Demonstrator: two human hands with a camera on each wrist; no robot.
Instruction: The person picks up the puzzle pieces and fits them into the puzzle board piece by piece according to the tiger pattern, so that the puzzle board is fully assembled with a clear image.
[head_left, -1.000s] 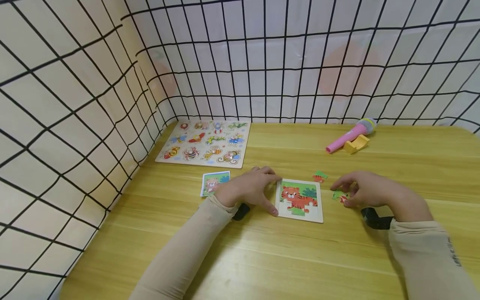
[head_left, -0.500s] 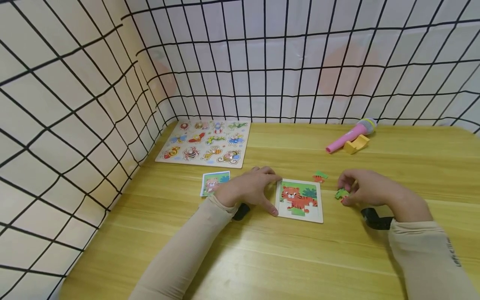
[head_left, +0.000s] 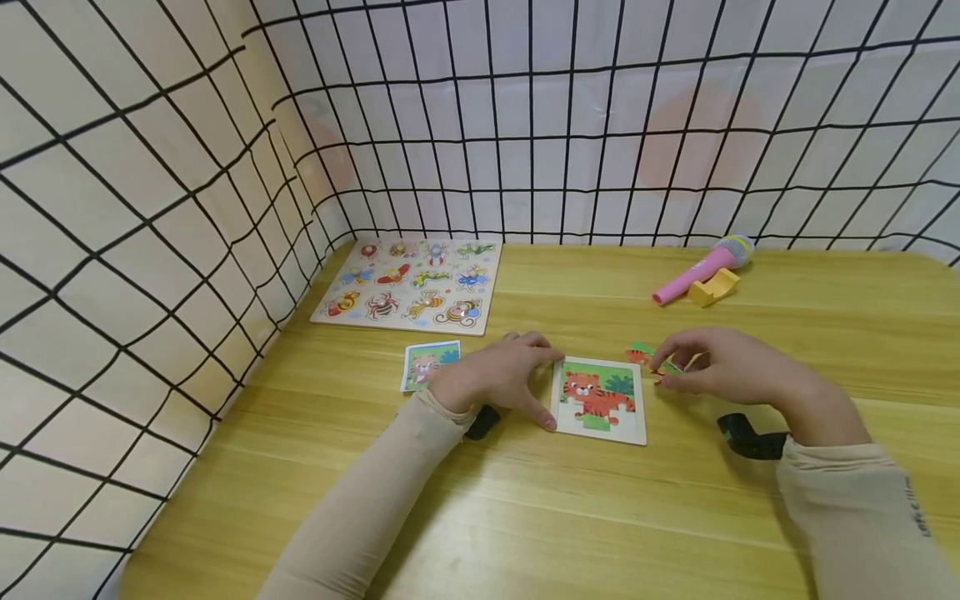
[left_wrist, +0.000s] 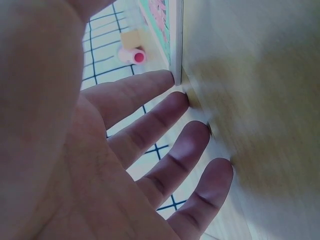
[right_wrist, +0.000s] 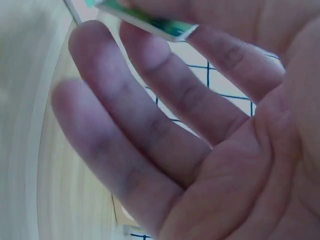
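Observation:
A square tiger jigsaw board (head_left: 639,421) lies on the table, with white backing showing along the lower part of its picture. My left hand (head_left: 506,375) rests at the board's left side, thumb by the lower corner, index finger by the upper. In the left wrist view its fingers (left_wrist: 175,165) are nearly straight, and the index fingertip touches the board edge. To the right of the board, my right hand (head_left: 738,367) pinches a green puzzle piece (right_wrist: 172,30) between thumb and fingers. Another piece, green and orange, (head_left: 637,353) lies beside the board's upper right corner, close to those fingertips.
A small picture card (head_left: 420,368) lies partly behind the left wrist. Farther back is a wooden peg puzzle with insects (head_left: 408,287). A pink toy microphone (head_left: 697,275) and a yellow toy part (head_left: 712,288) lie at the back right. Black wire mesh (head_left: 531,150) borders the table.
My right hand has taken up the green piece from the table, turned it, and carried it left toward the board and the other loose piece. The left hand stays in place.

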